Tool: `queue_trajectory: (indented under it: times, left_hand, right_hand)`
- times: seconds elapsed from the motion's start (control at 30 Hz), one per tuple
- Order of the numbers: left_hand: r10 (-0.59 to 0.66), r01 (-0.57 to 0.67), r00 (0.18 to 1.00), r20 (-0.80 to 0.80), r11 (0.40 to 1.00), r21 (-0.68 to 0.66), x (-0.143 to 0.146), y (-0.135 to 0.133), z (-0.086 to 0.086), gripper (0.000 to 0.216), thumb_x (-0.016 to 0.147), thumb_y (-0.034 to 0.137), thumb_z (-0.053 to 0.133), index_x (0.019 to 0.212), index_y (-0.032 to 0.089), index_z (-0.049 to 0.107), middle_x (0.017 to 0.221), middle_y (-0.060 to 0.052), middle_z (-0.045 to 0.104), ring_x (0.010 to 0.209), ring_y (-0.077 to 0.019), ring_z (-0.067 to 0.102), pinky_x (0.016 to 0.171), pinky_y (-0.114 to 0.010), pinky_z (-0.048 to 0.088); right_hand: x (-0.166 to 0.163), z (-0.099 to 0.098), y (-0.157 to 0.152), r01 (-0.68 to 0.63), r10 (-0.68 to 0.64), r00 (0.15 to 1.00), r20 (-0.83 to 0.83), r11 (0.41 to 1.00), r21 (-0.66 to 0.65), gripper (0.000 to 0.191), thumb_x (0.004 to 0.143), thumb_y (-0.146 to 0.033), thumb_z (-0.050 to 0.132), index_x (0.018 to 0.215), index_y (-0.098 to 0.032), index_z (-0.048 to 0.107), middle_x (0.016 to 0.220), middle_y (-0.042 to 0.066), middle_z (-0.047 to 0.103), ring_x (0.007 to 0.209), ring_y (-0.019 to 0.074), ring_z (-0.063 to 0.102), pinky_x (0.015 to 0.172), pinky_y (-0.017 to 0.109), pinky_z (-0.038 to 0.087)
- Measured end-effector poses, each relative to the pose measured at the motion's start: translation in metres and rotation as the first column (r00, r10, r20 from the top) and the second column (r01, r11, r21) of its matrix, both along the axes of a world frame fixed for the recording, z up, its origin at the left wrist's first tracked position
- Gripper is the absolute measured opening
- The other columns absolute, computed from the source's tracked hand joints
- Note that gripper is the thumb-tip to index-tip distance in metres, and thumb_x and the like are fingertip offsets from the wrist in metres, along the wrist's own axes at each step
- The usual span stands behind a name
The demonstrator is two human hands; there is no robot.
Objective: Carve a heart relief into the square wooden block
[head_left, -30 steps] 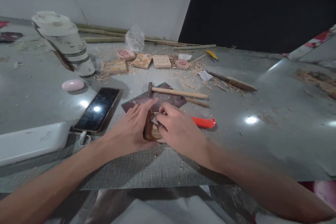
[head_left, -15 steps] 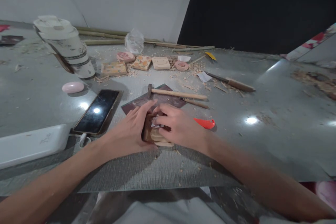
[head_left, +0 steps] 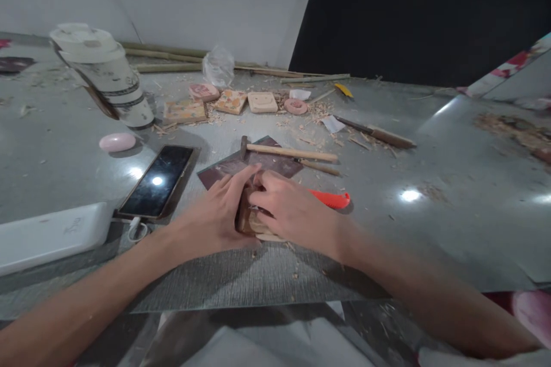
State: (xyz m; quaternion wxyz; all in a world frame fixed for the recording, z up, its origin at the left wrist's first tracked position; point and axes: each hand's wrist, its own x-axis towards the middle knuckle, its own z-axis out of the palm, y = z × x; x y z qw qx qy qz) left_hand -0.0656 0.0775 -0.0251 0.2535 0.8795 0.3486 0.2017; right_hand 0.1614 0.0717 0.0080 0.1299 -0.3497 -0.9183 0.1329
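A small carved wooden block (head_left: 248, 222) lies on the table near its front edge, partly hidden by both hands. My left hand (head_left: 215, 209) is wrapped along its left side, thumb at the near edge and fingers at the far edge. My right hand (head_left: 290, 209) bends over the top of the block with its fingers drawn together, pressing down. A small piece of pale paper under those fingertips is now mostly covered. Just beyond the hands are a dark reddish sheet (head_left: 224, 169), a hammer (head_left: 293, 152) and a thin wooden-handled tool (head_left: 321, 167). A red-handled cutter (head_left: 333, 199) lies beside my right hand.
To the left are a phone (head_left: 157, 182), a white power bank (head_left: 54, 238), a pink oval object (head_left: 117, 142) and a tall cup (head_left: 103, 77). Several carved pieces, including a pale square one (head_left: 262, 102), sit among shavings. A knife (head_left: 383, 135) lies back right.
My right hand has shifted slightly over the block, hiding the pale paper that showed under its fingers. More of the red cutter handle shows. The view has moved slightly.
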Motion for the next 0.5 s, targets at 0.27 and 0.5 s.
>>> queue_trajectory:
  times: [0.27, 0.5]
  left_hand:
    - [0.040, -0.041, 0.999, -0.006, 0.998, -0.038, 0.0004, -0.0012, -0.0029, 0.150, 0.075, 0.046, 0.100, 0.176, 0.033, -0.011, 0.170, -0.023, 0.047, 0.157, -0.0512, 0.049, 0.125, -0.071, 0.049]
    - [0.052, -0.053, 0.999, -0.008, 0.997, -0.052, -0.0015, -0.0017, -0.0041, 0.144, 0.075, 0.047, 0.099, 0.177, 0.028, -0.002, 0.175, -0.025, 0.043, 0.158, -0.0518, 0.048, 0.124, -0.070, 0.048]
  right_hand:
    - [0.0003, -0.0029, 0.0073, 0.030, -0.028, 0.998, -0.053, 0.999, 0.024, 0.026, 0.105, -0.001, 0.052, 0.095, -0.015, 0.071, 0.110, 0.012, 0.069, 0.103, 0.0233, 0.066, 0.092, 0.041, 0.060]
    - [-0.0042, -0.0057, 0.0034, 0.092, -0.093, 0.996, 0.006, 0.994, 0.065, 0.028, 0.106, 0.001, 0.050, 0.124, -0.008, 0.070, 0.119, 0.016, 0.074, 0.109, 0.0264, 0.069, 0.097, 0.045, 0.062]
